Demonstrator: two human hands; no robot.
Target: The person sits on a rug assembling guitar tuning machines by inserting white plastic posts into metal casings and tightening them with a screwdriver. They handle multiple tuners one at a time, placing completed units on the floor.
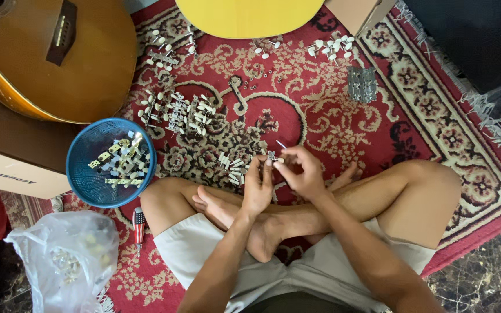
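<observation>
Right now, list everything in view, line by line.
small metal part: one, silvery, pinched between both hands' fingertips
tuning pegs: many, white-knobbed metal, in clusters across the rug
blue basket: one, round, left of the knee, holding brass-coloured peg strips
metal strips: a small stack, grey, upper right of the rug
brown guitar: one, top left, lying on a cardboard box
yellow guitar: one, top centre, partly cut off
cardboard box: one, brown, left edge
plastic bag: one, clear, bottom left, with parts inside
screwdriver: one, red-handled, beside the left thigh
rug: one, red patterned, under everything
left hand: at the part
right hand: at the part
</observation>
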